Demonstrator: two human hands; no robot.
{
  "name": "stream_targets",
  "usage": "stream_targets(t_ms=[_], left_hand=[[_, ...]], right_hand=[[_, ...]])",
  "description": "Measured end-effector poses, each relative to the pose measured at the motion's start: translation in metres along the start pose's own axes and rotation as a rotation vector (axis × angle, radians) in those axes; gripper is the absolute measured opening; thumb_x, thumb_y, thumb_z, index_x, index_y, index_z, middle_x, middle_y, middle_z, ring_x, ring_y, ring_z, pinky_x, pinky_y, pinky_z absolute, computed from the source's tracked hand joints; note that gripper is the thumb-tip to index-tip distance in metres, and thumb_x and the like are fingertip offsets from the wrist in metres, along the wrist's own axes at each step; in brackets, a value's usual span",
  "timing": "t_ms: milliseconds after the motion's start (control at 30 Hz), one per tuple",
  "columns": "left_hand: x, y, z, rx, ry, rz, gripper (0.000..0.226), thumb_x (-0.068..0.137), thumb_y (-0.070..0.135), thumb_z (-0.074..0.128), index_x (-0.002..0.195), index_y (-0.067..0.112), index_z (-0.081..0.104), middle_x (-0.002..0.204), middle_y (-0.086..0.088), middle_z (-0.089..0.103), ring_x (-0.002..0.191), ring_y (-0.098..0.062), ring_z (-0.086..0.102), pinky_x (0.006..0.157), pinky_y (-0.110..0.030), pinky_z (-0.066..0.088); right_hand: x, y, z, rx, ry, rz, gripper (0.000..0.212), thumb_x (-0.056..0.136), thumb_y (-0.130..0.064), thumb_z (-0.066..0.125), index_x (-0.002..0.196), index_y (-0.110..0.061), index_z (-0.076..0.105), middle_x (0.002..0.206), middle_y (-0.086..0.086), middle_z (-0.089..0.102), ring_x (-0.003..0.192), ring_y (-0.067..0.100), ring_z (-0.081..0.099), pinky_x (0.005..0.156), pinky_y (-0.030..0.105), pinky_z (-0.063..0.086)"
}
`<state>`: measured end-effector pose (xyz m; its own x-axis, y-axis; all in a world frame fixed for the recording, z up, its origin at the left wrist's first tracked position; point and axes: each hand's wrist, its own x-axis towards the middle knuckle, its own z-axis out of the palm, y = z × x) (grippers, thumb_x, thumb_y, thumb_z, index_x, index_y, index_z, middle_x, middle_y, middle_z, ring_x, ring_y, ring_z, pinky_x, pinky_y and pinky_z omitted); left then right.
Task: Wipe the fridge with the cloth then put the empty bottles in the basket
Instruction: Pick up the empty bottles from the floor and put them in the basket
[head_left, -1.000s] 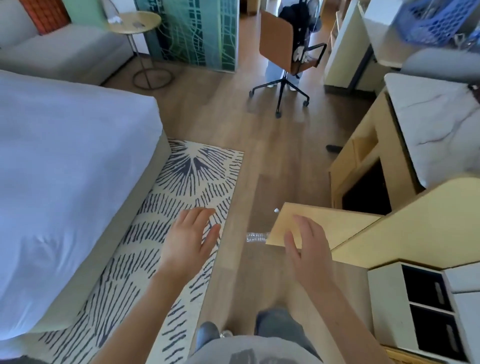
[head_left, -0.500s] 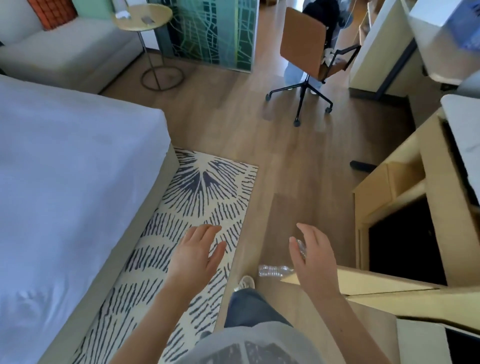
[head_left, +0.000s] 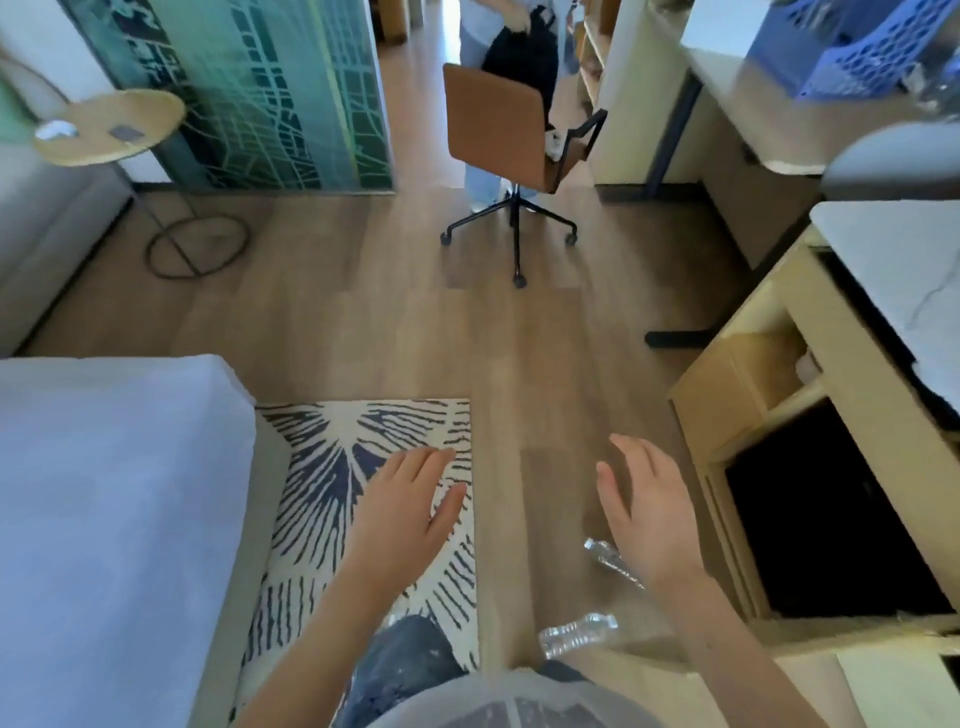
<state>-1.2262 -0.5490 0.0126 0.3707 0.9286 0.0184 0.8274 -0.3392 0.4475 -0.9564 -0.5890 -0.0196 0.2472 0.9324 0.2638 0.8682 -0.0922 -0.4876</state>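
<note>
Head view: both hands are hanging out in front, palms down, fingers spread loose, holding nothing. Left hand (head_left: 410, 512) is floating over the rug (head_left: 363, 467); right hand (head_left: 649, 519) is floating over the bare floor (head_left: 415, 332), just beside the cabinet. Hands are well apart from each other.

Two clear crinkled plastic bottles are lying on the floor: upper bottle (head_left: 610, 561) is partly hidden under the right wrist, lower bottle (head_left: 576, 634) is lying flat near the person's knee. Blue lattice basket (head_left: 857, 47) is sitting on the counter (head_left: 737, 83) top right, well apart from the bottles.

Room: wood-plank floor; cream rug with dark radiating dashes; bed (head_left: 114, 519) with smooth white sheet at left. Pale wood cabinet (head_left: 737, 395) at right is showing a dark open compartment (head_left: 831, 519); can't tell if that's the fridge. Brown swivel chair (head_left: 509, 135) on black castor base ahead; round wooden side table (head_left: 109, 124) top left.
</note>
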Motion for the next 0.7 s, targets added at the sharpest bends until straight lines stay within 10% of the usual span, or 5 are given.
stream_targets(t_ms=[333,700], left_hand=[[0.184,-0.083,-0.058,0.064,-0.234,0.494,0.051,0.097,0.043,0.034,0.123,0.009,0.062,0.114,-0.004,0.065,0.100,-0.026,0.060,0.081,-0.037,0.050],[0.284,-0.010,-0.004,-0.055,-0.432,0.939,0.038,0.097,0.035,0.054,0.130,0.014,0.059,0.120,0.001,0.064,0.112,-0.020,0.057,0.086,-0.028,0.047]], right_hand=[[0.016,-0.067,0.036,-0.084,0.293,0.609,0.032,0.097,-0.022,0.060,0.125,-0.007,0.062,0.121,0.010,0.065,0.115,0.032,0.057,0.094,0.044,0.048],[-0.027,-0.100,0.042,-0.264,0.554,1.064,0.029,0.094,-0.012,0.065,0.122,-0.004,0.063,0.115,0.014,0.066,0.104,0.036,0.060,0.085,0.041,0.051]])
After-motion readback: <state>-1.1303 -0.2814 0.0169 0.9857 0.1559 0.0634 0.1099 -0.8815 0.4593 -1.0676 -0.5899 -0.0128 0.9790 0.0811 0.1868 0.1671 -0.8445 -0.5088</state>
